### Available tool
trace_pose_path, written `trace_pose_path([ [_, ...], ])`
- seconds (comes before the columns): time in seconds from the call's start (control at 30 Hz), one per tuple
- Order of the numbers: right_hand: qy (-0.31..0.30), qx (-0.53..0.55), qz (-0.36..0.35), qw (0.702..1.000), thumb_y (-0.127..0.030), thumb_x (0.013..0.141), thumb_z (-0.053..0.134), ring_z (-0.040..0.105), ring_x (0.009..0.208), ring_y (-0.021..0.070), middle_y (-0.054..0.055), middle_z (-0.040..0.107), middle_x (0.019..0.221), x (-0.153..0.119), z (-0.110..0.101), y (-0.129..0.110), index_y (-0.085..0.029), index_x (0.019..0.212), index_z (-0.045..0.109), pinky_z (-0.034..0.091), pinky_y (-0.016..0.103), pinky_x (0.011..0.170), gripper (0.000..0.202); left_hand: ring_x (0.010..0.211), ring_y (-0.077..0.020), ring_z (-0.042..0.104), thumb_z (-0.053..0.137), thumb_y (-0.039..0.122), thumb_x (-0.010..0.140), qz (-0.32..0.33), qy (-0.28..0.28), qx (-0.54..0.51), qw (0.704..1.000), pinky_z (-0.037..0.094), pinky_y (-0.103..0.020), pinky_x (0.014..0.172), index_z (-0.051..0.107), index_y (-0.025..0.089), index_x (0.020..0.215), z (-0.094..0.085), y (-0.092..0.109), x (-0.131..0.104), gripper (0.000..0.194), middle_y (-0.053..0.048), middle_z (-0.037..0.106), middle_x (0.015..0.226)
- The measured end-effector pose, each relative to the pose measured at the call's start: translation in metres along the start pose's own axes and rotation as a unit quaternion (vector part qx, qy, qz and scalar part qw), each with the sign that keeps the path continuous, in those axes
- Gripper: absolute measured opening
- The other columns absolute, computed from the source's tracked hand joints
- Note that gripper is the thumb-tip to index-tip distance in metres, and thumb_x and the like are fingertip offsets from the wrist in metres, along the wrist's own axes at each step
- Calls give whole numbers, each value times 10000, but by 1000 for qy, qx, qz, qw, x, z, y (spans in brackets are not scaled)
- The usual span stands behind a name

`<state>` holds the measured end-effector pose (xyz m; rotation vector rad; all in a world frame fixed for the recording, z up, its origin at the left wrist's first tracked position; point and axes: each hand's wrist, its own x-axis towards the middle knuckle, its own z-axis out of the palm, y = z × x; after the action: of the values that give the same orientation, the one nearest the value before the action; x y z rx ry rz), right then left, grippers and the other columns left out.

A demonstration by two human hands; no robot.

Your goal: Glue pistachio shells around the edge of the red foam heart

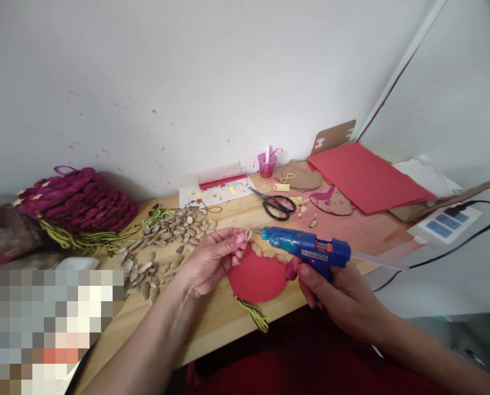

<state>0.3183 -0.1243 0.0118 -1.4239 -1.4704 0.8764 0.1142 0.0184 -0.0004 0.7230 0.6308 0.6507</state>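
Note:
My left hand pinches a peanut shell half between thumb and fingertips. Wrapped in my right hand is a blue hot glue gun, its nozzle pointing left, at or very near the shell; I cannot tell if they touch. A clear glue stick sticks out of its back end. Beneath both hands lies a rounded red card with a row of peanut shells along its far edge, partly hidden by the gun. Yellow-green yarn strands hang from its near edge.
Loose peanut shells spread left of the card. Black scissors, a pink-stained cup and red sheets lie behind. A power strip with a black cord sits right. A purple shell-covered ornament rests far left.

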Motion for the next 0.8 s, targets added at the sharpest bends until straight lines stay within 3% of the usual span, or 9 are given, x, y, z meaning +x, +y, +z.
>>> trace_pose_path([
  [0.43,4,23,6,1000,-445,1027,475,481,518,107,-19,582,676,1,-1,1,-206,857,594,404,282,497,316,536,-46,584,926,197,644,0,5,6,1000,493,-124,521,765,100,868,-1,1,0,293,-9,663,653],
  [0.8,0,10,-3,1000,-435,1035,458,507,536,148,-43,543,534,1,-2,-1,-230,837,595,410,309,552,316,536,-41,581,937,197,627,1,9,7,1000,491,-121,524,770,115,860,-1,1,0,298,-2,665,652],
])
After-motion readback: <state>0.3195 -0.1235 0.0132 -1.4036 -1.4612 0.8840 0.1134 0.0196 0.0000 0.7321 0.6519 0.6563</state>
